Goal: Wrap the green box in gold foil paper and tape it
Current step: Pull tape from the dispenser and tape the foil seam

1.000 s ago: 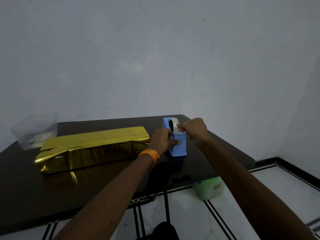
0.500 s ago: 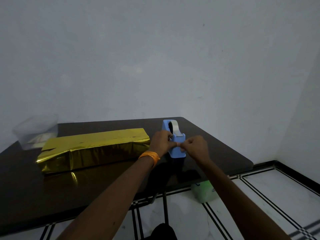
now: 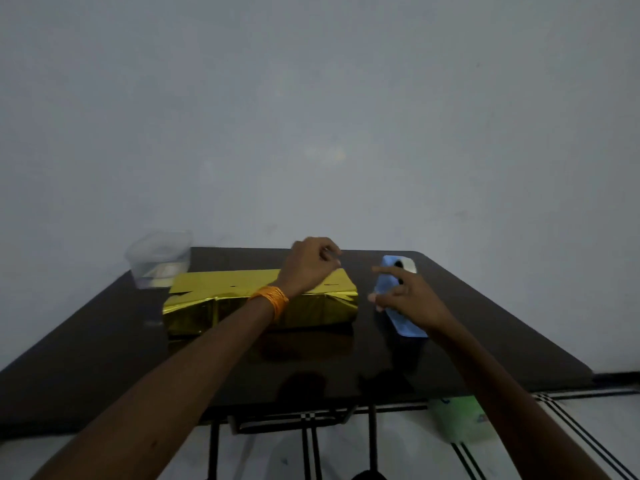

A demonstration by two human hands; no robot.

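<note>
The box wrapped in gold foil [image 3: 214, 306] lies lengthwise on the dark table [image 3: 104, 358]. My left hand [image 3: 311, 266], with an orange band on its wrist, hovers over the box's right end. Its fingertips are pinched together on what looks like a small tape strip, which is barely visible. To the right of the box stands the blue tape dispenser [image 3: 407, 327]. My right hand [image 3: 405, 299] is in front of the dispenser with its fingers spread and loose, holding nothing.
A clear plastic container [image 3: 159, 258] sits at the table's back left corner, just behind the box. A pale green tub [image 3: 460, 420] stands on the tiled floor under the table's front right edge. A bare wall rises right behind the table.
Both hands were at the dispenser pulling tape. My left hand has since moved left over the box's right end, and my right hand has let go and opened. The view has shifted right.
</note>
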